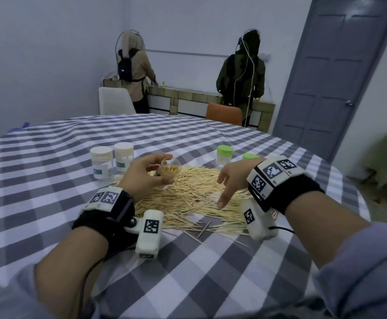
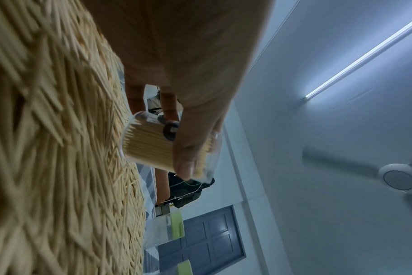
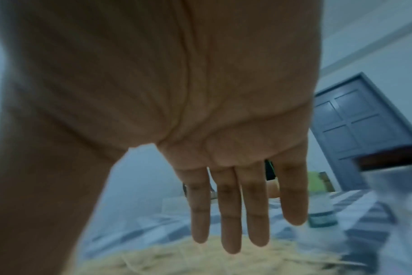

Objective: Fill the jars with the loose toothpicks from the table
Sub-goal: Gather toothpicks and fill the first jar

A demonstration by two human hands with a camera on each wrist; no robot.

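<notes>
Forearms in blue-grey sleeves reached in from 6 o'clock over a grey-and-white checked table (image 1: 49, 162). At the centre lay a wide heap of loose toothpicks (image 1: 194, 199), with strays trailing toward 5 o'clock.

Over the heap's 10 o'clock edge the left hand (image 1: 144, 178) gripped a clear open jar (image 1: 168, 172), thumb and fingers curled round its wall. It was tilted, mouth toward the wearer, and packed with toothpicks. The left wrist view showed the same jar (image 2: 151, 143) held above the heap, thumb across its side.

The right hand (image 1: 234, 180) hovered over the heap's 2 o'clock part, holding nothing, fingers (image 3: 229, 214) straight and slightly spread, pointing down at the picks. Whether the tips touched them could not be told.

At 10 o'clock from the heap stood two jars with cream lids (image 1: 112, 161), side by side and nearly touching, both labelled. At 1 o'clock stood two jars with green lids (image 1: 225, 155), the nearer one partly hidden behind the right wrist.

Beyond the table, at 12 o'clock, two people (image 1: 240, 72) stood at a counter with their backs turned. A grey door (image 1: 335, 72) was at 2 o'clock.
</notes>
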